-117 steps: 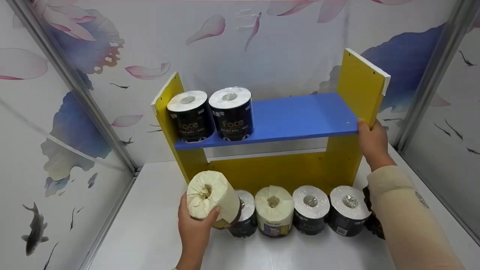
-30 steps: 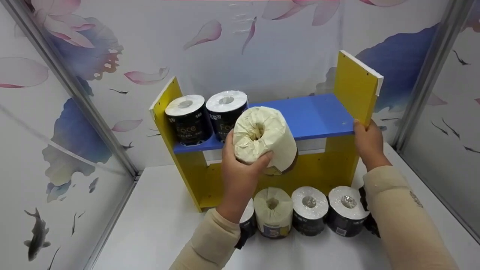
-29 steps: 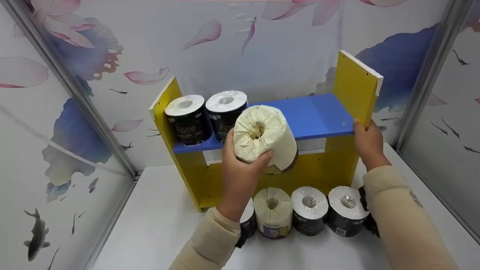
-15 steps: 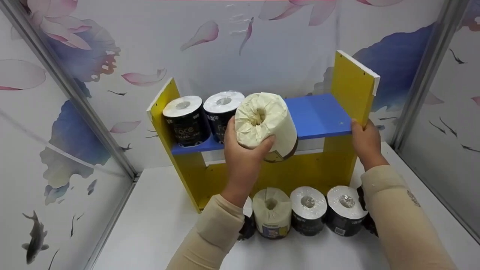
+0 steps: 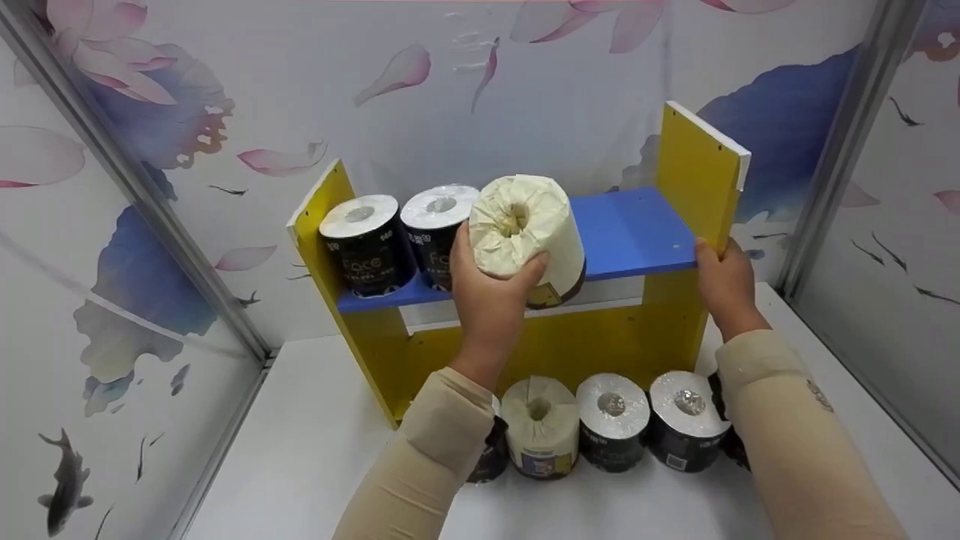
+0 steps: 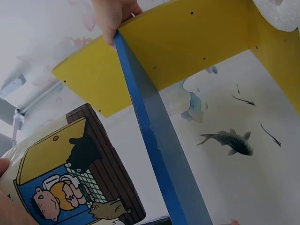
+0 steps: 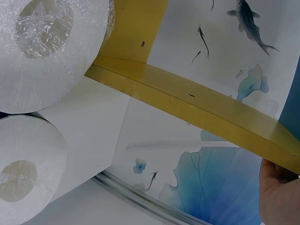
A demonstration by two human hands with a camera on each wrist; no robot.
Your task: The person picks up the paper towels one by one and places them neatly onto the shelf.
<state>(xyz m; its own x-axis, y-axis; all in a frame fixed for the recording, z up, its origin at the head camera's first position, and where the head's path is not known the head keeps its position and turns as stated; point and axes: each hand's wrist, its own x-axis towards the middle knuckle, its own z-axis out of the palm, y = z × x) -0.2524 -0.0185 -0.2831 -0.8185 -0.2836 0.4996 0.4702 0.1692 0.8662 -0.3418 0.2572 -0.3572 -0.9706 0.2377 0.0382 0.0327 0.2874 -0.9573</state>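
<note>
In the head view my left hand (image 5: 491,307) grips a cream paper-wrapped roll (image 5: 559,240) above the blue shelf's (image 5: 630,229) front edge, just right of two black-wrapped rolls (image 5: 375,259) standing on the shelf. The left wrist view shows the held roll's printed wrapper (image 6: 79,173) beside the shelf board (image 6: 150,131), with a gap between them. My right hand (image 5: 727,289) holds the yellow side panel (image 5: 694,180) where it meets the blue board. Part of that hand (image 7: 281,194) shows at the panel edge in the right wrist view.
Several rolls stand in a row on the white table (image 5: 292,420) before the yellow rack, among them a cream one (image 5: 540,442) and black ones (image 5: 611,446). My sleeves cover parts of the row's ends. Patterned walls enclose the back and sides.
My left hand has carried the cream roll from the row's left end up and rightward to shelf height, rising a little more in the last second. My right hand keeps its hold on the panel.
</note>
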